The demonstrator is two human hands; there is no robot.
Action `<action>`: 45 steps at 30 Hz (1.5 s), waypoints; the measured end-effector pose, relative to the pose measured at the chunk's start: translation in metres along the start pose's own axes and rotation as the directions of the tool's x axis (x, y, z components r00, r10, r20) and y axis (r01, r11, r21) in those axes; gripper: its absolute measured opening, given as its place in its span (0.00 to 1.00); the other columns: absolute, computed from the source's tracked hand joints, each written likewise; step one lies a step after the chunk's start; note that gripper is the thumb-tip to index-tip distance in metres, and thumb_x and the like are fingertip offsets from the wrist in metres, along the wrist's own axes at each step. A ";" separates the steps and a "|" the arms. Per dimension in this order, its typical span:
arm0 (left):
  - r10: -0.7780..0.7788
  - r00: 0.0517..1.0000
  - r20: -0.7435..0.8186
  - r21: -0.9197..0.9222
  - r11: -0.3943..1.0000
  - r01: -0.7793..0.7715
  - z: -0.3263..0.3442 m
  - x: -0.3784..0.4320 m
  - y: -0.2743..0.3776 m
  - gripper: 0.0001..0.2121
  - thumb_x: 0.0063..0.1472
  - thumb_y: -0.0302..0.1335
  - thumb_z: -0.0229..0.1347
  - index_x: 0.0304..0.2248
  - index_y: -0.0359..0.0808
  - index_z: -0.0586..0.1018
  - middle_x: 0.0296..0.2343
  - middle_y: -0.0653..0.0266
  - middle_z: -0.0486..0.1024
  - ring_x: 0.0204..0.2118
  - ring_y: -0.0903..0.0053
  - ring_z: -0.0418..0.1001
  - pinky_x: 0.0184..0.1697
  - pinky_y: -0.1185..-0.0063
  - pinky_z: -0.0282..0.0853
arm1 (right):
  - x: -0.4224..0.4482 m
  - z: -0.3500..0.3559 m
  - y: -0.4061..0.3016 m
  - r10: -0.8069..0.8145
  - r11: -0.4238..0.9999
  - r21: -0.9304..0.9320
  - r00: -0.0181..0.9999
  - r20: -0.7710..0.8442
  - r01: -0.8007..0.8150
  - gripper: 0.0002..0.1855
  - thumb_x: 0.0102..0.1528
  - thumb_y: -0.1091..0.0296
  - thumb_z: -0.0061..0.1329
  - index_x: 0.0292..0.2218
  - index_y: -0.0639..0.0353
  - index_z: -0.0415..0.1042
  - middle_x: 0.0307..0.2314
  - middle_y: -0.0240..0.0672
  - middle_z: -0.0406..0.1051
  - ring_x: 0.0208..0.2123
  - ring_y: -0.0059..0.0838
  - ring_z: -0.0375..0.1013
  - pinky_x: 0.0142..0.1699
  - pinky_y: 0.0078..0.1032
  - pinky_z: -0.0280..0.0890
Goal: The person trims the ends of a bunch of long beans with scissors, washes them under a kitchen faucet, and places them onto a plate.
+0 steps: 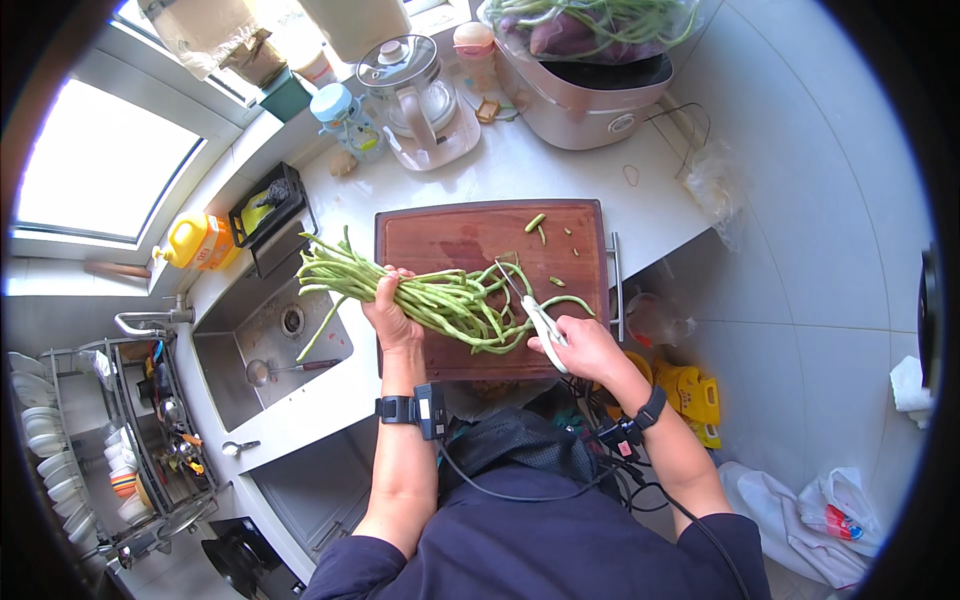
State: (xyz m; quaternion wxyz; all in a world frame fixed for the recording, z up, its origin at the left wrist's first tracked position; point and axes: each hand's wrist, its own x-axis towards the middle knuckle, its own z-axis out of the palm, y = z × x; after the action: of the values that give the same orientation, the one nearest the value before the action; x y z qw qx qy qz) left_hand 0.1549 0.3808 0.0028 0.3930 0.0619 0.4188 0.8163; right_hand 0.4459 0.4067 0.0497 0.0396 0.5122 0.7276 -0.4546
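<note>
A thick bunch of long green beans [450, 304] is gripped near its left part by my left hand [394, 311]. Its left ends stick out past the cutting board toward the sink, while the right ends spread and curl over the wood. My right hand [589, 346] holds white-handled scissors [546, 330], whose metal blades point up and left among the curled bean ends. Whether the blades touch a bean I cannot tell. Under both hands lies a reddish-brown wooden cutting board [457, 229]. Several short cut bean pieces [535, 223] are scattered on its right side.
Left of the board is a steel sink [247, 337] with a ladle [281, 369] in it. Behind the board stand a glass kettle [416, 112], a blue-lidded bottle [345, 120] and a rice cooker [585, 105] topped by a bag of vegetables [592, 30]. A dish rack [112, 420] is far left.
</note>
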 end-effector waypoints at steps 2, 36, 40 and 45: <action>-0.004 1.000 -0.024 0.009 1.000 0.004 -0.004 0.002 -0.002 0.09 0.53 0.17 0.54 0.35 0.30 0.70 0.27 0.61 0.71 0.30 0.74 0.73 0.39 0.74 0.74 | -0.007 0.001 0.007 -0.019 1.000 -0.008 1.000 -0.013 0.019 0.34 0.51 0.34 0.51 0.29 0.66 0.70 0.28 0.53 0.75 0.34 0.55 0.75 0.38 0.41 0.69; -0.004 0.979 0.204 -0.178 0.983 0.041 -0.023 0.003 0.015 0.15 0.52 0.19 0.54 0.41 0.35 0.69 0.30 0.65 0.69 0.33 0.75 0.69 0.45 0.71 0.68 | -0.024 0.005 0.009 0.066 0.872 0.424 0.917 0.393 -0.245 0.37 0.54 0.29 0.45 0.25 0.63 0.72 0.16 0.32 0.68 0.16 0.20 0.71 0.21 0.21 0.63; -0.016 0.974 0.225 -0.207 0.976 0.064 -0.022 0.004 0.015 0.16 0.52 0.18 0.54 0.42 0.35 0.68 0.31 0.64 0.69 0.32 0.74 0.69 0.44 0.71 0.67 | -0.006 0.012 0.006 0.130 0.910 0.322 0.917 0.377 -0.261 0.39 0.54 0.27 0.42 0.21 0.62 0.70 0.14 0.31 0.67 0.15 0.21 0.70 0.20 0.21 0.63; -0.038 0.969 0.244 -0.217 0.972 0.093 -0.022 0.003 0.015 0.17 0.51 0.18 0.53 0.42 0.35 0.68 0.31 0.63 0.70 0.32 0.74 0.69 0.44 0.71 0.67 | 0.015 0.026 0.006 0.133 0.863 0.420 0.929 0.345 -0.280 0.36 0.54 0.29 0.45 0.20 0.59 0.68 0.13 0.27 0.64 0.15 0.20 0.69 0.18 0.20 0.60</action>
State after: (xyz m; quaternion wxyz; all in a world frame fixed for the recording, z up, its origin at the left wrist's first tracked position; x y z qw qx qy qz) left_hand 0.1348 0.3636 -0.0011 0.4718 0.1001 0.2744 0.8319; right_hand 0.4326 0.3992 0.0228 0.0773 0.5061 0.5237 -0.6809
